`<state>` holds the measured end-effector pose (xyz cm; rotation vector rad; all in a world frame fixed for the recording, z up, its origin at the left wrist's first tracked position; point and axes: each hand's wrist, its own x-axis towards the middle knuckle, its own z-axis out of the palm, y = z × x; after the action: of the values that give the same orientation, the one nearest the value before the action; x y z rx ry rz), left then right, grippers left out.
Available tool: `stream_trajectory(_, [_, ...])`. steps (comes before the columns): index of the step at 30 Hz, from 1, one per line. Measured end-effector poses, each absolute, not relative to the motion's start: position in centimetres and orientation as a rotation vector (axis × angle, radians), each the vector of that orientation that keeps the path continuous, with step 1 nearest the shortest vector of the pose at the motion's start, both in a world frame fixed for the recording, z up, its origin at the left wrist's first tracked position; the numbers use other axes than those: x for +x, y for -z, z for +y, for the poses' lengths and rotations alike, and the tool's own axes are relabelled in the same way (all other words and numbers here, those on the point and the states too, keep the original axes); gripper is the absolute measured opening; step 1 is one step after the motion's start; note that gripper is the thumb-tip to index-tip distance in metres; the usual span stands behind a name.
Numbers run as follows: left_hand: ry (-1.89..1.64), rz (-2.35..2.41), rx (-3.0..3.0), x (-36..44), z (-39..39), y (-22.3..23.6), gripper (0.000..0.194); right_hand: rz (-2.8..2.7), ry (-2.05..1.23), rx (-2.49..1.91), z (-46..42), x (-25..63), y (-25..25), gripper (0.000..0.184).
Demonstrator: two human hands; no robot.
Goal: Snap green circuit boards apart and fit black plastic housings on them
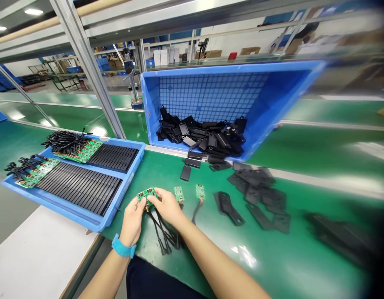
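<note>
Between my two hands, above the green table, is a pair of green circuit boards (pixel 146 193) side by side, with black cables (pixel 163 232) hanging down from them. My left hand (pixel 133 218) pinches the left side, its thumb on top. From the right, my right hand (pixel 165 205) grips the other side, thumb also on the face. Whether the two boards are joined cannot be made out. Just right of my right hand lie a loose circuit board (pixel 178 193) and another circuit board (pixel 200 191), each with a dark cable.
On the left, a blue tray (pixel 129 176) holds rows of black cases and cabled boards. A blue bin (pixel 198 71) tipped on its side at the back contains many black cases (pixel 207 137). Flat black parts (pixel 257 187) lie scattered on the right. A metal post (pixel 89 66) rises behind the tray.
</note>
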<state>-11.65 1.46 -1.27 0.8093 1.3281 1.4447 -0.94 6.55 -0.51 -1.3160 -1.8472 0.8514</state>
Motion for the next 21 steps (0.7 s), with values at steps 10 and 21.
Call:
stream_trajectory(10, [-1.495,1.683,0.960,-11.8,2.0,2.2,0.026,-1.862,-0.689,-1.484,6.9,-1.8,0.7,0.026])
stream_trajectory(21, [-1.292,1.529,1.082,-12.1,5.0,-0.4,0.058,-1.986,-0.323,-1.976,4.1,8.9,0.1,0.032])
